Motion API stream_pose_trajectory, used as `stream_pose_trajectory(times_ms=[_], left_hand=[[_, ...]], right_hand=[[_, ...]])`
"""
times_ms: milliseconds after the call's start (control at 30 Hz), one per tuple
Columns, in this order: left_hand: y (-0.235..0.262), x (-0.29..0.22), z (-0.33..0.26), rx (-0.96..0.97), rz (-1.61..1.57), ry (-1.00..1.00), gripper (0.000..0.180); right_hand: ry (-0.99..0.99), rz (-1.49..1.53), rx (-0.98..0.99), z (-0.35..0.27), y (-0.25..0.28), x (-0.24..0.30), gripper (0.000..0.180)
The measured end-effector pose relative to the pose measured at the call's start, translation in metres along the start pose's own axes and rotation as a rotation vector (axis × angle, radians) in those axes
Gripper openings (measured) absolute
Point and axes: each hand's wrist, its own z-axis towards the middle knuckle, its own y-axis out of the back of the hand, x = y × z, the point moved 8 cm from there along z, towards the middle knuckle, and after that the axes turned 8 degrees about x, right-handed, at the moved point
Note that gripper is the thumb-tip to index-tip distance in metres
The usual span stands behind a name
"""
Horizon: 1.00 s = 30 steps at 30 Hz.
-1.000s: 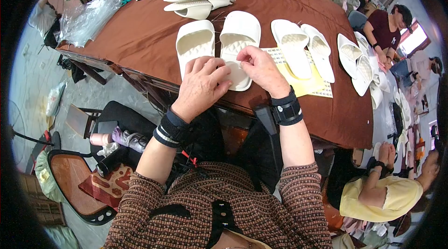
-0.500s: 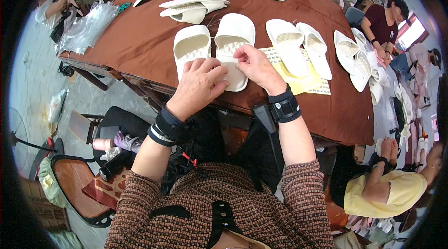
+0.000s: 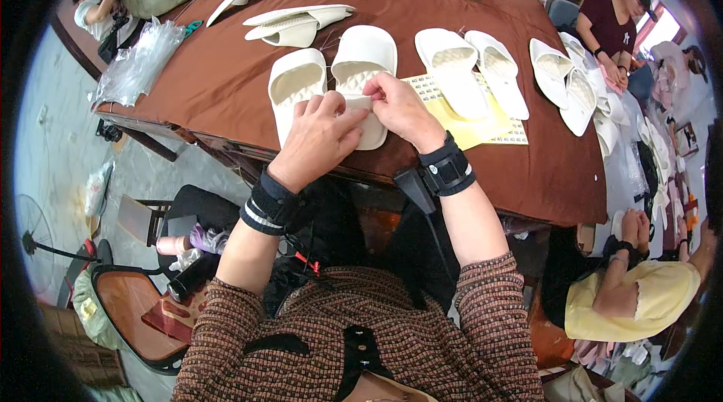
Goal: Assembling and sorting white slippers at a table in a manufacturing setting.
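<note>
At the near bench edge, both our hands work on one white slipper.
Our left hand (image 3: 316, 138) and right hand (image 3: 399, 108) pinch the heel end of the white slipper (image 3: 365, 74), which lies on the brown bench (image 3: 226, 78) beside its mate (image 3: 295, 89); a yellow sticker sheet (image 3: 482, 127) and another slipper pair (image 3: 471, 71) lie to the right.

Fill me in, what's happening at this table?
A person seated at a brown table has both hands on the heel end of a white slipper: left hand and right hand pinch its near edge together. Its mate lies beside it, a yellow sticker sheet to the right.
</note>
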Motion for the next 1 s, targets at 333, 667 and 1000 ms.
stream_pose_trajectory(times_ms=[333, 667, 1000], left_hand=[[-0.0019, 0.0027, 0.0007, 0.023, 0.003, 0.013, 0.034], [-0.0039, -0.0002, 0.0039, 0.055, 0.078, 0.006, 0.033], [-0.0042, -0.002, 0.0042, 0.076, 0.09, 0.01, 0.029]], right_hand=[[0.038, -0.042, -0.037, 0.0004, 0.0004, 0.0027, 0.015], [0.052, -0.056, -0.051, 0.0005, 0.001, 0.0048, 0.015], [0.052, -0.026, -0.045, 0.0002, -0.0023, 0.004, 0.015]])
